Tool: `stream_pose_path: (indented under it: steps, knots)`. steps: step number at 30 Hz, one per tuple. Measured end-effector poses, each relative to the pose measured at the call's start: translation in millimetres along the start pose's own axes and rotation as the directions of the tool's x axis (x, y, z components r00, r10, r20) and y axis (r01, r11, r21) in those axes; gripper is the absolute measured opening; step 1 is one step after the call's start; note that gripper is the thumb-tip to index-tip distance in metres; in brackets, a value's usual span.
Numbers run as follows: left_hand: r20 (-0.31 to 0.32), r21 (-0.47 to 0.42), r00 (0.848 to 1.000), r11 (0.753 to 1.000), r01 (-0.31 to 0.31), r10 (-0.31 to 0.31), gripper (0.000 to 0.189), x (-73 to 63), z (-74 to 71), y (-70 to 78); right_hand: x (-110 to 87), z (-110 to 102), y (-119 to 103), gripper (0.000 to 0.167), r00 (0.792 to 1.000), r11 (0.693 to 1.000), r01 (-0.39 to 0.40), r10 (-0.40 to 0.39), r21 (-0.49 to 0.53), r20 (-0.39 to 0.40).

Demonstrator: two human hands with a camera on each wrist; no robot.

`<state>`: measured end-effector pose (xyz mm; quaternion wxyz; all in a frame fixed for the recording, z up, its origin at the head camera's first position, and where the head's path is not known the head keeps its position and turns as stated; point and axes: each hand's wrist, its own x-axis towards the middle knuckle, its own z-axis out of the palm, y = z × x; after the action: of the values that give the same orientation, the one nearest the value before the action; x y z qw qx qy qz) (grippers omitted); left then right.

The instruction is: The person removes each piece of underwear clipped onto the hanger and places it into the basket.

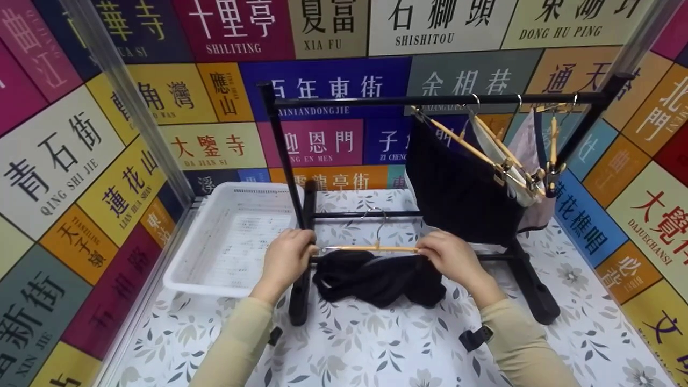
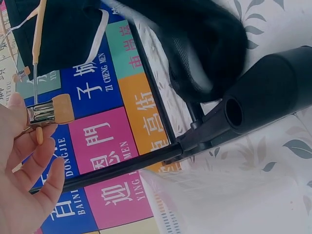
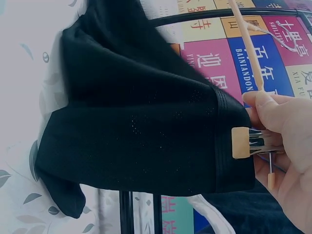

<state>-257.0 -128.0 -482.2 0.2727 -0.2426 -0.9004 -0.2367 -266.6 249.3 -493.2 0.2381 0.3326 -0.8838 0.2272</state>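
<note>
In the head view, a wooden clip hanger [image 1: 389,248] is held level between both hands, its metal hook upward. My left hand [image 1: 290,252] holds the hanger's left end; the left wrist view shows thumb and fingers around a metal clip [image 2: 43,112] with a wooden pad and no cloth in it. At the other end, my right hand [image 1: 449,255] pinches the right clip [image 3: 263,141], whose pad lies on the stitched band of a black garment [image 3: 146,141]. The rest of this garment hangs bunched below the hanger.
A black rack [image 1: 349,101] stands behind the hands. On its right side hang a black garment [image 1: 457,177], a pink one [image 1: 521,145] and others on clip hangers. A white plastic basket [image 1: 215,236] sits at the left. The tabletop has a leaf-patterned cover [image 1: 365,349].
</note>
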Motion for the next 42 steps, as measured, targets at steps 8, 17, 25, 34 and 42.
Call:
stream_pose_path:
  steps: [8, 17, 25, 34, 42]
  knots:
    - [0.050, 0.012, 0.998, 1.000, 0.023, -0.024, 0.017, -3.4, -0.1, -2.3, 0.7, 2, -3, 0.014, 1.000, 1.000, -0.009, 0.009, -0.005, 0.003]
    - [0.085, 0.031, 0.996, 0.999, 0.030, -0.033, 0.018, -3.9, -2.1, -2.4, 1.5, 4, -4, 0.011, 1.000, 1.000, -0.008, 0.008, 0.005, -0.016]
    - [0.005, 0.038, 1.000, 0.999, -0.016, 0.015, 0.035, -3.7, -0.3, 1.1, 1.5, 4, -8, 0.012, 1.000, 1.000, -0.020, 0.020, 0.013, -0.017]
    - [-0.018, 0.062, 0.996, 0.994, -0.088, 0.089, 0.037, -2.9, 8.0, 14.3, 1.4, 7, -10, 0.012, 1.000, 1.000, -0.024, 0.024, 0.007, -0.016]
    - [0.002, 0.105, 0.995, 0.990, -0.098, 0.099, 0.039, -1.1, 18.3, 25.9, 2.3, 10, -12, 0.010, 0.999, 0.999, -0.045, 0.045, 0.018, 0.001]
